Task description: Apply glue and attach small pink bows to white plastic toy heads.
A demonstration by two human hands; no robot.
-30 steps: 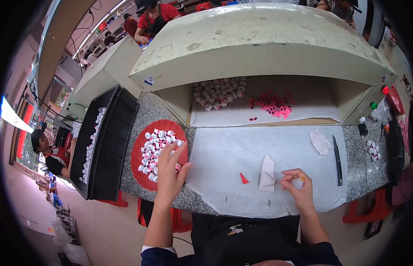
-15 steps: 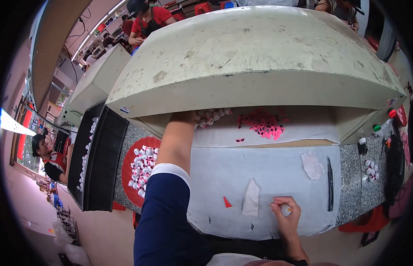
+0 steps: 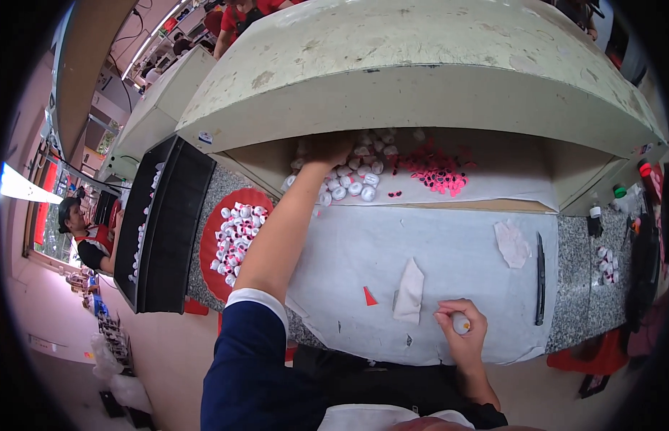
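My left hand [image 3: 331, 149] reaches under the front of a pale cabinet, in among a pile of small white rounded pieces [image 3: 363, 179]. Its fingers are in shadow, so I cannot make out whether they hold a piece. Above the white work sheet [image 3: 349, 244], my right hand [image 3: 467, 337] is curled around a small white rounded object [image 3: 460, 322] with a yellow spot on it. Beside the pile lie many small pink-and-black pieces [image 3: 442, 178]. A folded white cloth [image 3: 409, 291] and a little red triangular scrap [image 3: 370, 296] rest left of my right hand.
A red scalloped tray [image 3: 211, 248] of white-and-pink pieces stands left of my forearm, beside a black bin [image 3: 173, 237]. The cabinet [image 3: 421, 93] overhangs the work area. At right lie a crumpled cloth [image 3: 512, 244] and a black pen-like tool [image 3: 540, 280]. Co-workers sit beyond.
My view has shifted, showing more under the cabinet. My left hand, hidden before, now shows among the white pieces, its forearm slanting more. My right hand keeps its grip over the sheet.
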